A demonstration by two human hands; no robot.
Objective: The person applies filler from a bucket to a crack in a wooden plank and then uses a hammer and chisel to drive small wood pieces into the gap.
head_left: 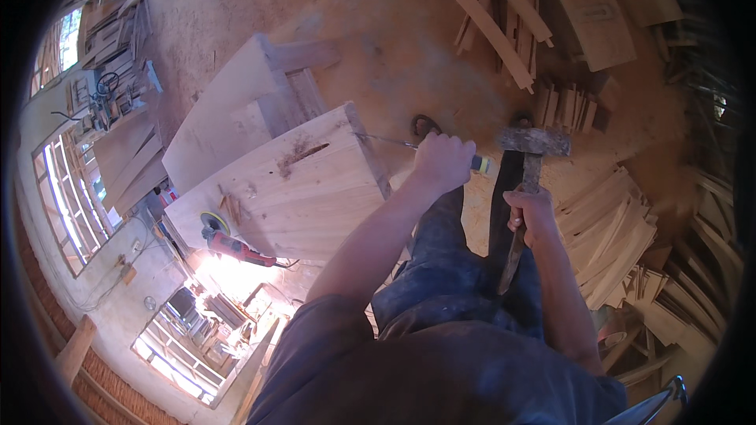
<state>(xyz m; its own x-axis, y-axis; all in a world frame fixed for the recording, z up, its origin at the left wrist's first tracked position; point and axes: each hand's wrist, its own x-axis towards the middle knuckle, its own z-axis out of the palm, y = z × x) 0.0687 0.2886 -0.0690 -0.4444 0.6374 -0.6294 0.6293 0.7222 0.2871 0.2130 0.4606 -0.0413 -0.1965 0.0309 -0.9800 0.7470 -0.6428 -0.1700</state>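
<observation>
And here the left hand (445, 161) wraps a screwdriver-like tool (387, 140), its tip at the corner of the pale wooden slab (335, 197), contact unclear, while the right hand (531, 212) grips the hammer (534, 142) upright, head clear of the tool! A dark hollow (315, 152) already marks the slab's face; the work looks unfinished, though how much remains can't be told.

Piled planks (605, 240), a barred window (72, 197)

Hammer (532, 164), slender tool (482, 164) at pale wooden board (315, 189)
</observation>
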